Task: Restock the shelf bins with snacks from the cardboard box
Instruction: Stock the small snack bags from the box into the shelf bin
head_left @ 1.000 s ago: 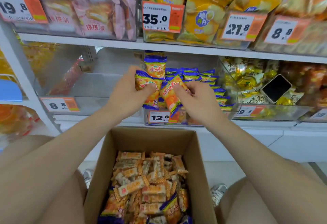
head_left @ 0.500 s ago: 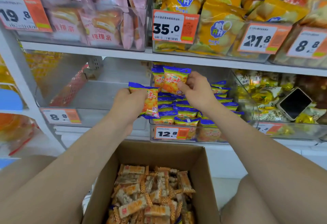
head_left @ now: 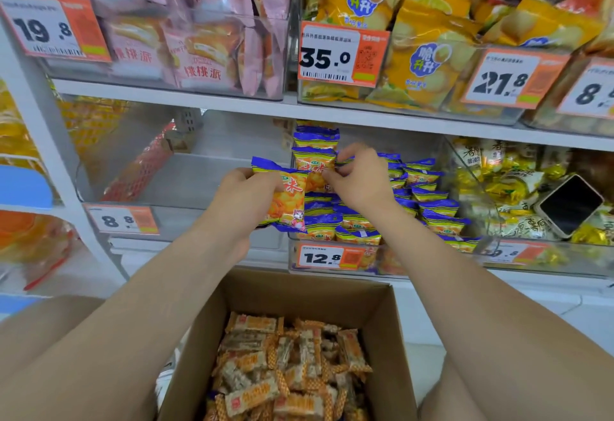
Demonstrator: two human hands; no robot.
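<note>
My left hand point(head_left: 244, 199) grips an orange-and-blue snack packet point(head_left: 288, 201) in front of the clear shelf bin point(head_left: 327, 266) priced 12.8. My right hand point(head_left: 358, 178) pinches a second packet of the same kind point(head_left: 312, 165) upright at the back left of that bin. Several matching packets point(head_left: 432, 208) lie in rows inside the bin. Below me the open cardboard box point(head_left: 299, 291) holds several small orange snack bars point(head_left: 285, 367) and some blue packets at the bottom.
A clear bin point(head_left: 186, 184) priced 8.8 to the left shows nothing inside but a bare floor. To the right, a bin of yellow-wrapped snacks point(head_left: 505, 188) has a phone point(head_left: 568, 205) lying on it. Pink cake bags point(head_left: 199, 38) and yellow chip bags point(head_left: 425, 38) fill the upper shelf.
Both hands rose from the box toward the 12.8 bin with their packets. My right hand carried its packet to the back left stack; my left hand followed closer to the bin.
</note>
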